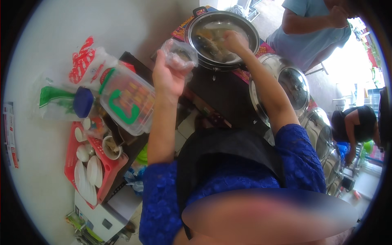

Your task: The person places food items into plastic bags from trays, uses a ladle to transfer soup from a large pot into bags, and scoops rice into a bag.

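My left hand [169, 75] holds a clear plastic bag [190, 56] with some food in it, beside the rim of a wide metal pot [256, 30]. Pale broth [225, 25] fills the pot, and darker pieces of food [208, 46] lie in it. My right hand [236, 43] reaches over the pot with its fingers curled inward. Whether those fingers hold a utensil is hidden by the hand itself.
A steel lid [292, 72] lies below my right forearm, with more lidded pots [318, 125] beyond. To the left are a clear food box [142, 121] with green clips and a red basket [114, 167] of white dishes. A person [306, 39] is close by the pot; another [355, 122] bends at right.
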Action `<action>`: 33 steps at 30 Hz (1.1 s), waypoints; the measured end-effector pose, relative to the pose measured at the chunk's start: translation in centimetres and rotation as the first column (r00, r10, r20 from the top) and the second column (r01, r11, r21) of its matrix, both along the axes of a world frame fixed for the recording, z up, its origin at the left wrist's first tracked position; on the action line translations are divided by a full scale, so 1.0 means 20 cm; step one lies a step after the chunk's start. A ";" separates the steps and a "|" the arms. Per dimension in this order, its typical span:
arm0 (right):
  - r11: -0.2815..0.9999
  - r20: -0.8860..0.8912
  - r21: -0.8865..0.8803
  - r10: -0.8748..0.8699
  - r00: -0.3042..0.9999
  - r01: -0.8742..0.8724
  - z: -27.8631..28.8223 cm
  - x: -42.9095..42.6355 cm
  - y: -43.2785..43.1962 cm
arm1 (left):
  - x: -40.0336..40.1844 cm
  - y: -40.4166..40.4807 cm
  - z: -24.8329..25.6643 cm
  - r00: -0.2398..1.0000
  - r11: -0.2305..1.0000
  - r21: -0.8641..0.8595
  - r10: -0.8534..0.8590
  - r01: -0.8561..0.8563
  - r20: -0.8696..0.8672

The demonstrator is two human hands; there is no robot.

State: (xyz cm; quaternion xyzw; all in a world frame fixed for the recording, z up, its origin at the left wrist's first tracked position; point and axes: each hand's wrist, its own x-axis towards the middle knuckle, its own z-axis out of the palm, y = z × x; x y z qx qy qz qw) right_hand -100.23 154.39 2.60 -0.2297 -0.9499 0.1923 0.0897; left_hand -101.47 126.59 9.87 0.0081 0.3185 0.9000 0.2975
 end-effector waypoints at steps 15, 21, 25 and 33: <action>0.983 -0.245 -0.019 0.171 0.954 -0.181 0.32 0.13 0.32 | -0.14 0.29 0.20 0.985 0.989 -0.133 -0.088 0.068 -0.147; 0.953 -0.163 0.063 0.304 0.939 -0.297 0.93 0.37 0.19 | -0.19 0.54 0.25 0.994 0.950 -0.308 -0.074 0.047 -0.075; 0.922 -0.124 0.316 0.274 0.954 -0.224 0.89 0.37 -0.07 | -0.32 0.56 0.15 0.950 0.955 -0.238 -0.227 0.174 -0.214; 0.714 -0.287 0.684 0.450 0.845 -0.148 0.80 0.64 -0.11 | -0.08 0.61 0.36 0.929 0.954 -0.267 -0.218 0.138 -0.298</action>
